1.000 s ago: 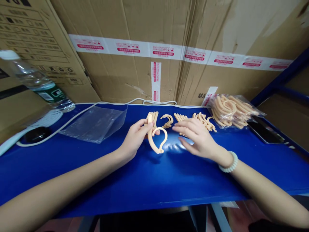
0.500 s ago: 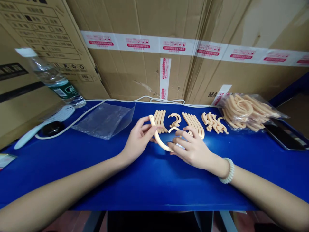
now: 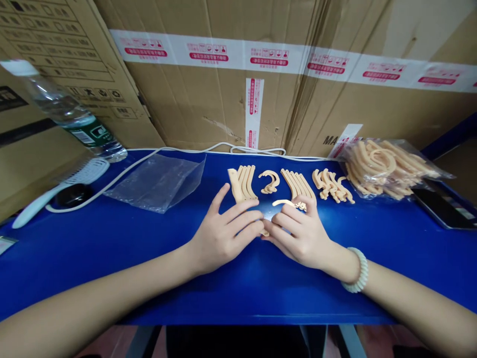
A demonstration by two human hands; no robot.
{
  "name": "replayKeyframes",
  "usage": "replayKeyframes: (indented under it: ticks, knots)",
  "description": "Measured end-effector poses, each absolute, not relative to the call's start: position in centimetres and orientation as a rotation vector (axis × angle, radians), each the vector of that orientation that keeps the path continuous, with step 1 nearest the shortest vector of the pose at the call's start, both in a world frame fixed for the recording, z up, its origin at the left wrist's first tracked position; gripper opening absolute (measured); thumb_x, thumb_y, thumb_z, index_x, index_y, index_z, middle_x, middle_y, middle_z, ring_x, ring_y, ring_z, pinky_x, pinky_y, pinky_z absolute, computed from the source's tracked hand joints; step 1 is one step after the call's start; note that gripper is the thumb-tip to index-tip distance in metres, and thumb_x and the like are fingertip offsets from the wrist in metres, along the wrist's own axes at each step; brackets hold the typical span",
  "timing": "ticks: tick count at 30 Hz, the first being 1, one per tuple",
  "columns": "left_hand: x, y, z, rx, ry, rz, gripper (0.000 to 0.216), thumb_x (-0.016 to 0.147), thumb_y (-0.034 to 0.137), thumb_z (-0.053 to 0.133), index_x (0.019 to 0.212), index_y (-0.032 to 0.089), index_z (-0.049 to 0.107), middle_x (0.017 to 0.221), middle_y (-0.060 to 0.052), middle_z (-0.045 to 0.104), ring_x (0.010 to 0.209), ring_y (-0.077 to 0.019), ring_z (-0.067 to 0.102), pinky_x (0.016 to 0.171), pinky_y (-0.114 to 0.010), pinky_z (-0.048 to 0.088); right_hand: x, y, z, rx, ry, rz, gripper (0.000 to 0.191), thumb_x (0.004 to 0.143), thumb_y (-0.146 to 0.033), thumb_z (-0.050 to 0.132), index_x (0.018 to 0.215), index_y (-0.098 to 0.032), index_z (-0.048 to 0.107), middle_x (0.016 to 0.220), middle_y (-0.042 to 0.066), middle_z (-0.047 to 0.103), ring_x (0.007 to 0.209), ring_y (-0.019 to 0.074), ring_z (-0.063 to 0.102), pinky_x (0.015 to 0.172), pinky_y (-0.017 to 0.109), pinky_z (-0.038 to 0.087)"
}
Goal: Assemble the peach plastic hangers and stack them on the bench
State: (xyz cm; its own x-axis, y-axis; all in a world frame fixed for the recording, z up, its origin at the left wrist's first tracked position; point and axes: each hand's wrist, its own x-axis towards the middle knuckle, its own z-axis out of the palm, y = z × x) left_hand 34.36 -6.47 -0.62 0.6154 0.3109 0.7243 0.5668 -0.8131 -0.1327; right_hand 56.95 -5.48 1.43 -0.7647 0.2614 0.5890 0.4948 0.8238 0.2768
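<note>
My left hand [image 3: 223, 233] lies over a tan curved plastic piece on the blue table [image 3: 231, 288]. Its fingers are stretched but close over the piece, and only the tip of that piece [image 3: 265, 232] shows. My right hand [image 3: 298, 231] meets it fingertip to fingertip, fingers curled around a small tan hook piece [image 3: 283, 202]. Just beyond the hands lie sorted rows: long curved pieces [image 3: 244, 181], hook pieces [image 3: 270, 181], curved strips [image 3: 298, 184] and small pieces [image 3: 331, 186].
A clear bag full of tan pieces [image 3: 387, 166] sits at the right, a phone [image 3: 443, 206] beside it. An empty plastic bag [image 3: 156, 181], a water bottle [image 3: 70, 117], a white cable [image 3: 149, 156] and a white device [image 3: 55, 189] are at the left. Cardboard boxes [image 3: 261, 74] wall the back.
My left hand lowered the long curved piece and now covers it. My right hand picked up a small hook piece, and the two hands came together at their fingertips.
</note>
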Motion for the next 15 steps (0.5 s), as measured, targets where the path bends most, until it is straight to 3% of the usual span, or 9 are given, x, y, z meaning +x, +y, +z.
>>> replayKeyframes:
  ticks: [4, 7, 10, 15]
  knots:
    - [34.48, -6.25, -0.38, -2.51, -0.731, -0.852, 0.019, 0.102, 0.016, 0.052, 0.09, 0.016, 0.066, 0.089, -0.003, 0.076, 0.09, -0.0197, 0.07, 0.116, -0.055, 0.033, 56.86, -5.74, 1.49, -0.538, -2.45, -0.654, 0.017, 0.102, -0.015, 0.054, 0.092, -0.02, 0.067, 0.069, -0.003, 0.058, 0.074, 0.016, 0.05, 0.089, 0.042, 0.035]
    - [34.54, -6.02, -0.59, -2.546, -0.771, -0.75, 0.023, 0.104, 0.017, 0.048, 0.087, 0.016, 0.064, 0.071, 0.0, 0.067, 0.068, -0.0161, 0.062, 0.089, -0.039, 0.048, 56.85, -5.92, 1.63, -0.492, -2.444, -0.775, 0.016, 0.1, -0.013, 0.059, 0.089, -0.021, 0.067, 0.067, -0.003, 0.055, 0.074, 0.0156, 0.051, 0.086, 0.041, 0.035]
    - [34.5, -5.85, -0.9, -2.569, -0.754, -0.785, 0.023, 0.104, 0.017, 0.047, 0.086, 0.017, 0.061, 0.067, 0.001, 0.061, 0.064, -0.016, 0.057, 0.07, -0.033, 0.042, 56.79, -6.04, 1.68, -0.48, -2.416, -0.802, 0.015, 0.099, -0.013, 0.061, 0.088, -0.022, 0.066, 0.065, -0.005, 0.053, 0.072, 0.0148, 0.05, 0.082, 0.039, 0.034]
    - [34.25, -5.69, -1.18, -2.62, -0.742, -0.868, 0.024, 0.105, 0.019, 0.045, 0.087, 0.016, 0.061, 0.073, 0.0, 0.067, 0.068, -0.0162, 0.057, 0.072, -0.033, 0.04, 56.51, -5.96, 1.17, -0.583, -2.431, -0.428, 0.015, 0.103, -0.02, 0.056, 0.096, -0.014, 0.068, 0.069, -0.001, 0.057, 0.074, 0.0167, 0.052, 0.079, 0.04, 0.033]
